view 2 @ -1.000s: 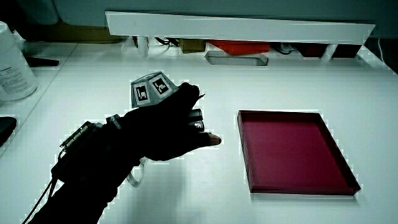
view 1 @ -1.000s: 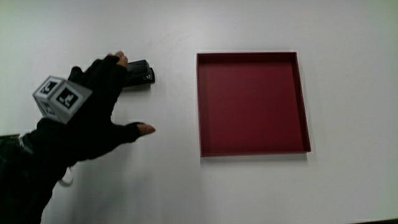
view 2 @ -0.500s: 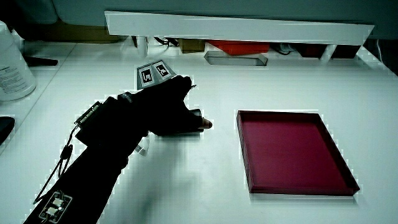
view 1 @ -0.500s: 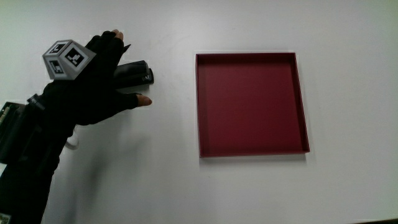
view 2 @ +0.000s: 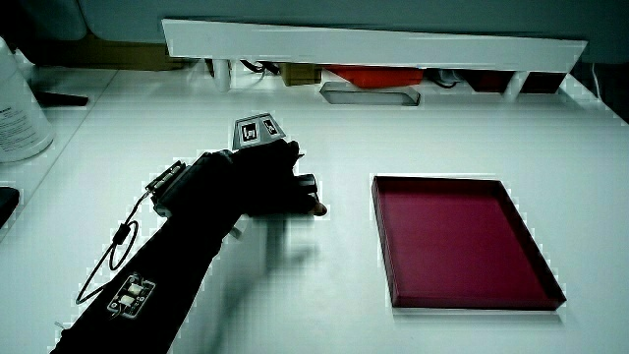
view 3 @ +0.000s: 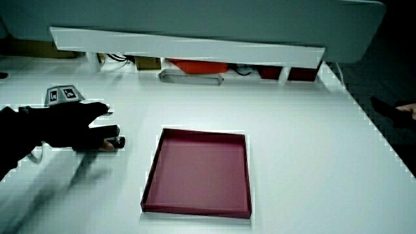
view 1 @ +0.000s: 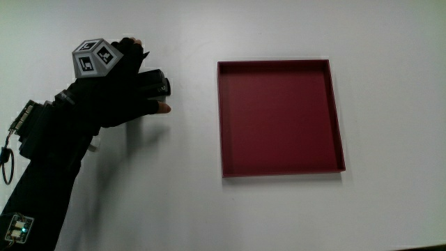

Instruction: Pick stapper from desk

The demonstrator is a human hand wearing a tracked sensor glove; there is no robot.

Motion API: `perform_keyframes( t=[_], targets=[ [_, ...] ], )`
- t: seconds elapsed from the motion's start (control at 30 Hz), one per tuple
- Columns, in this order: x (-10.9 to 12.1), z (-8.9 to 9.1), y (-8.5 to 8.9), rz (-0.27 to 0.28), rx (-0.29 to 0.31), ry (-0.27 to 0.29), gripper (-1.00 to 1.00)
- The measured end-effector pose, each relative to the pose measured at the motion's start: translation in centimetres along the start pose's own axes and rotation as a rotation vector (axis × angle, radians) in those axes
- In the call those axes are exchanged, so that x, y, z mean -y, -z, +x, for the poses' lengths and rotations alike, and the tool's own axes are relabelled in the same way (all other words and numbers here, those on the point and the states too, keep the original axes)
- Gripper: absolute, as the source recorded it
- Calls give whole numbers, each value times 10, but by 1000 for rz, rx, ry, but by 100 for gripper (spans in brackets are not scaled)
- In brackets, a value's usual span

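Stapler axis: the stapler [view 1: 157, 82] lies flat on the table [view 1: 209, 209], long axis running from under the hand toward the red tray [view 1: 281, 117].
Stapler look: small, black, mostly covered.
Grip: the hand [view 1: 115, 87] closes around it, thumb on the side nearer the person.

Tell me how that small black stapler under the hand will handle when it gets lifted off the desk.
The stapler looks small, dark and blocky, so it is probably rigid and fairly dense for its size. It lies flat on the white table, so rolling seems unlikely. The hand covers most of it; a smooth casing might slip if pinched only at its end.
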Motion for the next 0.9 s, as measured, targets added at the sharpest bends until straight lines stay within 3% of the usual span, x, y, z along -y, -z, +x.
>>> perform_keyframes(
  t=[0.17,0.23,0.47,0.7,0.8,0.9],
  targets=[
    [-1,-1,1,16,-45,-22,0],
    [-2,-2,2,39,-52,-4,0],
    [0,-2,-4,136,-92,19,41],
    [-2,-7,-4,164,-87,34,82],
    [-1,-6,-4,152,-86,31,100],
    [0,-6,-4,153,-89,42,100]
  ],
)
